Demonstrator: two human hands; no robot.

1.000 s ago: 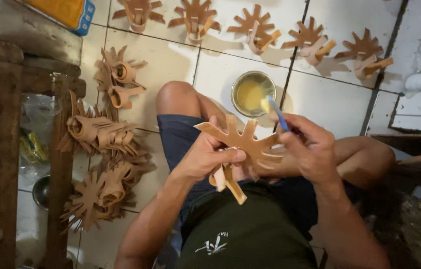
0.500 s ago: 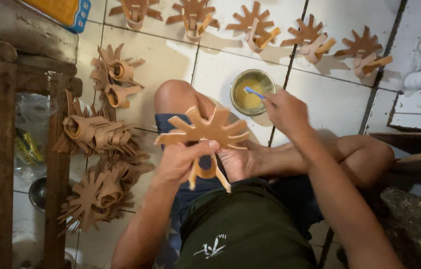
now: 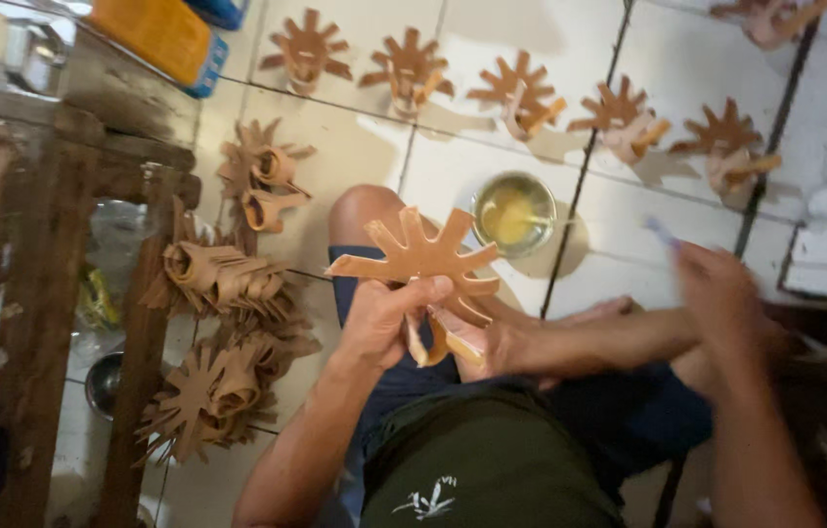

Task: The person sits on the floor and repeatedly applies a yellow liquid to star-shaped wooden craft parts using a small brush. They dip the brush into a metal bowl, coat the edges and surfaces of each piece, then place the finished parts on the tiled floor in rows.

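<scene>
Right hand (image 3: 721, 293) has left the glue bowl (image 3: 514, 211) gripping a brush – left hand (image 3: 389, 318) clasps the star cutout (image 3: 420, 259); piles remain unglued

Light is even and soft over the white floor tiles (image 3: 619, 264); the room reads moderately bright. Shadows fall down and to the right of each leather cutout in the far row (image 3: 521, 93), so the light comes from upper left. The glue bowl (image 3: 514, 212) shows a dull sheen, no hard glare. My right hand (image 3: 721, 293) is smeared by motion blur; my left hand (image 3: 384, 318) is sharper. The wooden bench (image 3: 42, 284) at left sits dark. Frame edges are soft, with straight lines bowed slightly.
</scene>
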